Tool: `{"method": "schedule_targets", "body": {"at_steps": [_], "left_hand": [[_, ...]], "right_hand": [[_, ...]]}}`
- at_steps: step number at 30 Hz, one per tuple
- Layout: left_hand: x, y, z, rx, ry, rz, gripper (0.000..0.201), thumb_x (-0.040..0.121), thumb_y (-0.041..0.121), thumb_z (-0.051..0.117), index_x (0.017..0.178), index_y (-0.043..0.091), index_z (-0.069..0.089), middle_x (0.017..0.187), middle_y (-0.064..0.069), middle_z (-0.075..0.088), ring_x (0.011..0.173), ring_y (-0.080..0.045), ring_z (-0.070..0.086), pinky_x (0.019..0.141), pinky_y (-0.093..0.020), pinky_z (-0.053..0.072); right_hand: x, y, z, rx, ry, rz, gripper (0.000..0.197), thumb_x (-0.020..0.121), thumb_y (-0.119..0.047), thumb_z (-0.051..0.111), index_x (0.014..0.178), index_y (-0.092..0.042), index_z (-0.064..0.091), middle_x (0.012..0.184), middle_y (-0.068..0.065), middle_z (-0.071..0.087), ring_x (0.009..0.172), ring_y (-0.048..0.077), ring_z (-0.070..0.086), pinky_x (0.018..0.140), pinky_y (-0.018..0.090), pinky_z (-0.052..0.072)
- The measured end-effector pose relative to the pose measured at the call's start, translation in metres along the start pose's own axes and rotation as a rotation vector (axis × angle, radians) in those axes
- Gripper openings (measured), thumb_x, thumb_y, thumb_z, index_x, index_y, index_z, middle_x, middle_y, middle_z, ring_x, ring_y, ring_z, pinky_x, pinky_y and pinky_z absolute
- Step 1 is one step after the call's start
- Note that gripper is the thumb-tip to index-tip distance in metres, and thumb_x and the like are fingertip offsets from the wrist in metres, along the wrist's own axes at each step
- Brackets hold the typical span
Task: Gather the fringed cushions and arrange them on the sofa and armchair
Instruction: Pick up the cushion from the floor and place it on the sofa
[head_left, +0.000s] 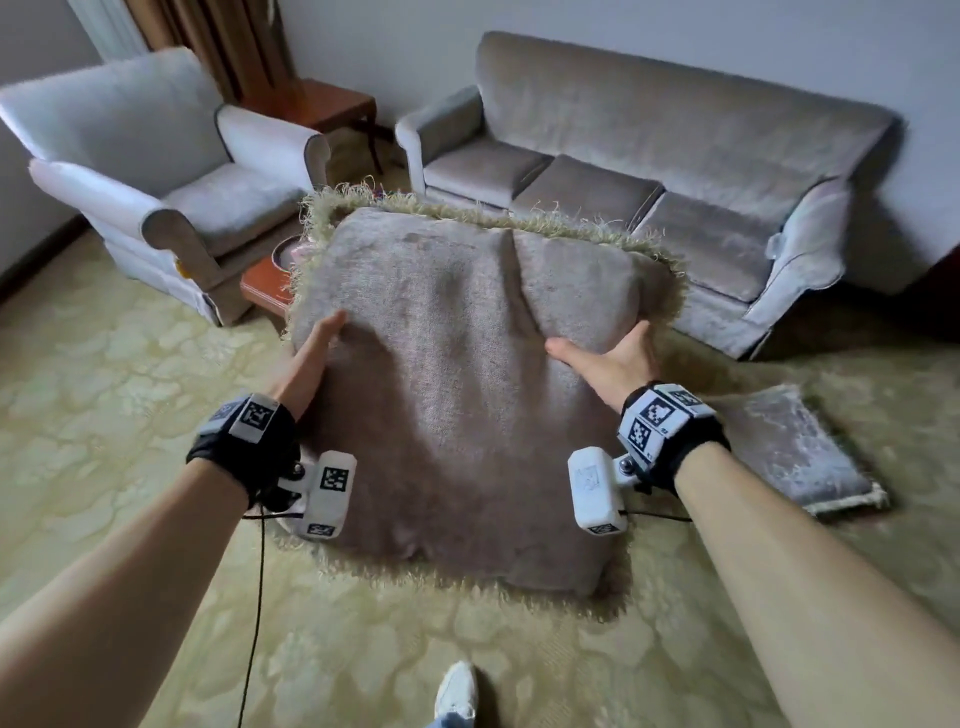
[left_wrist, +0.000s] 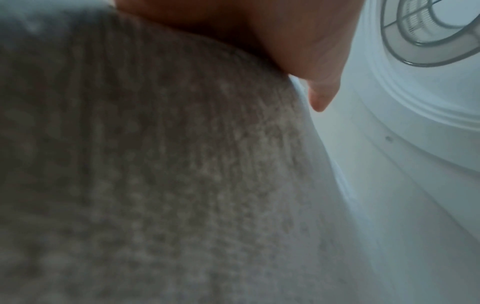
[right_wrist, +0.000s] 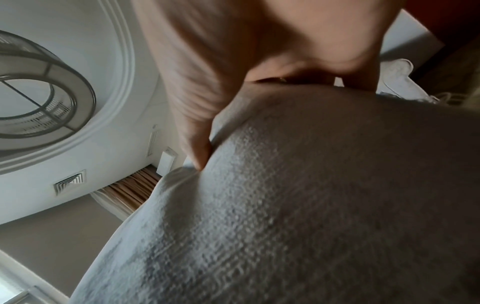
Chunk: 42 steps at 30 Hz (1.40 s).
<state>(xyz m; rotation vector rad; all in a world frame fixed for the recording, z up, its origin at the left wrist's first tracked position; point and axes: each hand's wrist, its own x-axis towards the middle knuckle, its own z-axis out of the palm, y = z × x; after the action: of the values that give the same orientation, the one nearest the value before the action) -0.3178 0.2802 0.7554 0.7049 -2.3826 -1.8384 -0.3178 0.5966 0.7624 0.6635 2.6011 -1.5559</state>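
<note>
— While it is carried between both hands above the patterned carpet, where exactly is the fringed cushion?
— It is in mid-air in front of the person, tilted with its far edge higher, and it hides part of the low wooden surface beyond it. Its grey-brown cover has a deep crease running down from the top, and pale green fringe runs round its edges.

— How does the left hand take it?
— Its palm lies flat against the cushion's left side, with the fingers extended along the fabric. The left wrist view shows a straight fingertip past the woven cloth, so this grip is spread and pressing, not pinching.

— And the right hand?
— It clasps the right side. The thumb lies across the front face and digs into the cloth, as the right wrist view shows, while the fingers wrap behind the edge. That grip is closed round the cushion.

— Are there other cushions?
— A second fringed cushion lies flat on the carpet to the right, near the right forearm.

— What about the furniture?
— The grey sofa stands beyond, against the wall. The pale armchair is at the left, with a dark wooden side table in the corner between them. One white shoe shows at the bottom edge.
</note>
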Motion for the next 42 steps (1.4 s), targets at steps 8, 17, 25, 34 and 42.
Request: {"method": "schedule_targets", "body": {"at_steps": [8,17,25,34,42], "left_hand": [[0.049,0.093,0.145,0.011,0.036,-0.042,0.13,0.066,0.091,0.06,0.158,0.007,0.025,0.153,-0.016,0.045,0.14,-0.035,0.044,0.117,-0.043,0.033],[0.077,0.17,0.345,0.036,0.148,-0.044,0.11,0.084,0.074,0.061,0.155,0.004,0.016,0.148,-0.013,0.044,0.135,-0.029,0.047,0.101,-0.03,0.031],[0.144,0.21,0.464,-0.053,0.022,-0.085,0.061,0.077,0.067,0.072,0.126,0.032,0.061,0.126,0.004,0.062,0.117,-0.018,0.058,0.111,-0.036,0.043],[0.265,0.243,0.575,-0.128,-0.031,-0.084,0.085,0.057,0.072,0.078,0.128,0.026,0.065,0.114,-0.003,0.075,0.1,-0.022,0.073,0.097,-0.041,0.056],[0.35,0.304,0.65,-0.158,-0.003,-0.063,0.088,0.06,0.073,0.082,0.131,0.025,0.06,0.115,0.002,0.074,0.1,-0.016,0.073,0.092,-0.036,0.057]], "right_hand": [[0.13,-0.007,-0.119,0.001,0.096,-0.018,0.131,0.07,-0.056,0.083,0.157,-0.005,-0.001,0.165,0.012,0.015,0.15,0.028,0.021,0.119,0.037,0.019],[0.306,-0.003,-0.26,-0.017,0.046,-0.076,0.13,0.072,-0.056,0.081,0.158,-0.012,-0.005,0.166,0.008,0.013,0.151,0.026,0.021,0.119,0.038,0.019],[0.459,-0.01,-0.324,-0.091,0.001,-0.125,0.132,0.069,-0.058,0.082,0.159,-0.011,-0.002,0.165,0.009,0.016,0.15,0.026,0.022,0.121,0.038,0.021],[0.629,-0.026,-0.341,-0.149,-0.011,-0.145,0.126,0.069,-0.054,0.084,0.157,-0.009,0.006,0.162,0.01,0.025,0.147,0.026,0.028,0.118,0.037,0.025],[0.764,-0.068,-0.364,-0.138,-0.021,-0.184,0.124,0.067,-0.053,0.085,0.156,-0.008,0.01,0.16,0.013,0.028,0.145,0.027,0.032,0.118,0.038,0.027]]}}
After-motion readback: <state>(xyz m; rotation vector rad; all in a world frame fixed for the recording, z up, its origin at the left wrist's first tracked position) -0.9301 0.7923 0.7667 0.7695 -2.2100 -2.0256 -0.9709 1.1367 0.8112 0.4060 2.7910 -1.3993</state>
